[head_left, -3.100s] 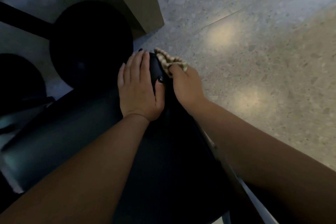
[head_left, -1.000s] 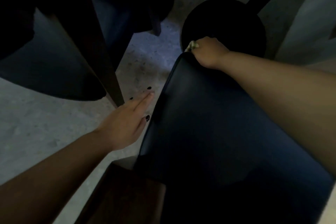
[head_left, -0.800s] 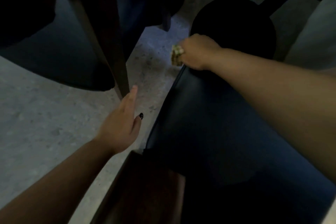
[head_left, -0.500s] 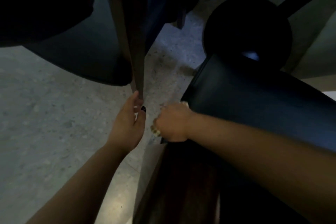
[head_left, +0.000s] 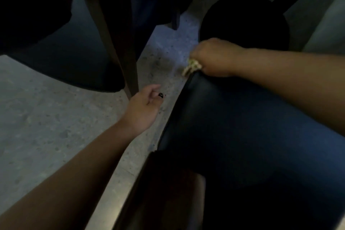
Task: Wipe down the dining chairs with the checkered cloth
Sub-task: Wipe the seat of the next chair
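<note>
while bunched small and mostly hidden under curled fingers, checkered cloth (head_left: 192, 67) pressed against the far corner of the dark chair seat (head_left: 242, 132), only a pale crumpled edge poking out on the left. gripped by the right hand (head_left: 214, 58), knuckles up, forearm reaching in from the right across the seat. left hand (head_left: 144, 111) off to the left of the seat edge, above the speckled floor (head_left: 46, 127), holding nothing, fingers loosely bent, thumb with a dark painted nail; not touching the seat as far as can be told. just beyond its fingertips, a dark slanted chair leg (head_left: 119, 46) belonging to a second dark chair (head_left: 61, 46) at upper left. beyond the right hand, a round black base (head_left: 261, 24) on the floor. lower centre, a dim brownish wooden part (head_left: 168, 192) beside the seat, too dark to make out.
</note>
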### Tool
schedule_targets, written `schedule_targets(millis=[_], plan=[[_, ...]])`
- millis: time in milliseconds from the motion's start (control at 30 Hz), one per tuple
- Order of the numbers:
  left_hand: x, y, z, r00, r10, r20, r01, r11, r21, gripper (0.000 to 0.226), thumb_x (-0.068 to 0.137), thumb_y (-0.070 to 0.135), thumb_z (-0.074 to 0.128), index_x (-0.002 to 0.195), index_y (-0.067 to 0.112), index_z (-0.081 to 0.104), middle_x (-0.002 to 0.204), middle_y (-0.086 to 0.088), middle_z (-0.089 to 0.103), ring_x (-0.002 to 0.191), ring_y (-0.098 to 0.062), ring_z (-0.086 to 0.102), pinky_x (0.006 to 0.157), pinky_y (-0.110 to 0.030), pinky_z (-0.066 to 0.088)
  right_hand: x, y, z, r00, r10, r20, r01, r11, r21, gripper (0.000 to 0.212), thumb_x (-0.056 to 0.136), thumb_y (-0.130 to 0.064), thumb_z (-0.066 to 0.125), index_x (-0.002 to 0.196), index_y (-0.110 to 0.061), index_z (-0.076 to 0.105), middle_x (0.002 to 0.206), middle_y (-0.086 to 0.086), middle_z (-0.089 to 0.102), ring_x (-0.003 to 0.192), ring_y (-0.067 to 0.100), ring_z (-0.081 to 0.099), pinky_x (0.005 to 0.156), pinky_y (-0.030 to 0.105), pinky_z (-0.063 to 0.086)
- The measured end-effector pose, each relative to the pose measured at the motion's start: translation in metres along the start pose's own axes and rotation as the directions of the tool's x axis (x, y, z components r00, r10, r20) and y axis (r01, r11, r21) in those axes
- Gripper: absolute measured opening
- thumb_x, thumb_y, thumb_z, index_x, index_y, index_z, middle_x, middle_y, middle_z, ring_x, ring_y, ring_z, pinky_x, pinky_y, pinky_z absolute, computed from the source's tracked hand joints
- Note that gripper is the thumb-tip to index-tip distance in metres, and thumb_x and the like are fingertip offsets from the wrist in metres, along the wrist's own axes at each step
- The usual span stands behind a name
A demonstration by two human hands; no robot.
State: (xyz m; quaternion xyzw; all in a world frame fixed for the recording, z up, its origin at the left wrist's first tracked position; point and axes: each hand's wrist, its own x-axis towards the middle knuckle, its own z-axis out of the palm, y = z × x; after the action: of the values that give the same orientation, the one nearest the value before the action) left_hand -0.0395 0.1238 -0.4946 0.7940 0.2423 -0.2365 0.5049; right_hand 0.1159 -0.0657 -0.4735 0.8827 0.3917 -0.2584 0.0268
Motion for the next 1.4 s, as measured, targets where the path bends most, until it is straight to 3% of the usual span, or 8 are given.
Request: schedule_targets(millis=[167,333,433,533,833,1000,1167,1400], plan=[[0.023,0.046,0.020,0.938,-0.093,0.334,0.066,0.994,0.090,0.067,0.089,0.008,0.064,0.147,0.022,0.033,0.132,0.005,0.046,0.096,-0.005,0.056,0.062,-0.009,0.047,-0.023,0.030,0.025,0.831,0.538,-0.140,-0.415,0.768,0.487,0.025,0.090,-0.012,0.042,0.109,-0.005,0.057,0.116,0.023,0.060,0.104,0.040,0.058,0.080,0.038,0.045],[0.037,0.101,0.043,0.885,0.074,0.460,-0.284,0.868,0.406,0.081,0.082,0.005,0.064,0.149,0.017,0.021,0.141,-0.010,0.041,0.126,-0.026,0.047,0.105,-0.037,0.043,-0.046,0.008,0.046,0.827,0.443,-0.344,-0.233,0.829,0.508,0.047,0.087,-0.004,0.043,0.133,-0.007,0.053,0.133,0.014,0.055,0.122,0.029,0.050,0.104,0.035,0.036],[0.033,0.122,0.062,0.901,-0.063,0.429,-0.282,0.666,0.691,0.108,0.084,0.014,0.062,0.151,0.018,-0.022,0.158,-0.014,0.006,0.142,-0.034,0.023,0.110,-0.031,0.030,-0.059,0.011,0.054,0.836,0.420,-0.353,-0.232,0.854,0.466,0.053,0.087,-0.002,0.047,0.139,-0.007,0.045,0.139,0.013,0.048,0.127,0.029,0.044,0.108,0.033,0.029],[0.012,0.134,0.084,0.914,-0.180,0.364,-0.229,0.511,0.829,0.111,0.088,0.019,0.060,0.144,0.015,-0.035,0.158,-0.015,-0.024,0.147,-0.039,0.004,0.116,-0.043,0.022,-0.082,0.017,0.063,0.793,0.501,-0.347,-0.323,0.829,0.457,0.057,0.086,-0.002,0.048,0.142,-0.006,0.040,0.142,0.014,0.044,0.130,0.030,0.040,0.109,0.032,0.022],[-0.021,0.137,0.112,0.806,0.018,0.592,-0.590,0.121,0.799,0.113,0.084,0.023,0.063,0.147,0.022,-0.031,0.153,-0.008,-0.038,0.145,-0.034,-0.024,0.118,-0.048,0.014,-0.207,0.055,0.117,0.634,0.699,-0.331,-0.510,0.700,0.500,0.060,0.079,0.007,0.050,0.139,0.003,0.043,0.142,0.021,0.043,0.134,0.035,0.037,0.118,0.040,0.019],[-0.037,0.136,0.153,0.816,-0.058,0.575,-0.577,-0.083,0.812,0.114,0.085,0.030,0.060,0.143,0.017,-0.037,0.147,-0.023,-0.042,0.136,-0.054,-0.028,0.115,-0.063,0.011,-0.262,0.056,0.147,0.450,0.834,-0.319,-0.555,0.541,0.632,0.063,0.072,0.013,0.052,0.134,0.007,0.048,0.140,0.024,0.046,0.133,0.040,0.039,0.116,0.047,0.024],[-0.047,0.128,0.167,0.877,-0.035,0.479,-0.480,-0.099,0.872,0.119,0.082,0.037,0.058,0.137,0.009,-0.044,0.138,-0.031,-0.048,0.132,-0.059,-0.031,0.114,-0.067,0.008,-0.310,0.058,0.176,0.213,0.955,-0.208,-0.634,0.297,0.714,0.061,0.081,0.008,0.049,0.141,0.004,0.040,0.148,0.021,0.037,0.141,0.034,0.028,0.120,0.039,0.012],[-0.020,0.135,0.124,0.770,-0.016,0.637,-0.638,0.003,0.770,0.109,0.085,0.028,0.061,0.149,0.020,-0.026,0.154,0.000,-0.037,0.144,-0.025,-0.028,0.119,-0.041,0.009,-0.323,0.056,0.182,-0.160,0.987,-0.020,-0.493,-0.062,0.868,0.058,0.084,-0.001,0.047,0.141,-0.002,0.039,0.149,0.016,0.036,0.138,0.031,0.030,0.117,0.038,0.021]])
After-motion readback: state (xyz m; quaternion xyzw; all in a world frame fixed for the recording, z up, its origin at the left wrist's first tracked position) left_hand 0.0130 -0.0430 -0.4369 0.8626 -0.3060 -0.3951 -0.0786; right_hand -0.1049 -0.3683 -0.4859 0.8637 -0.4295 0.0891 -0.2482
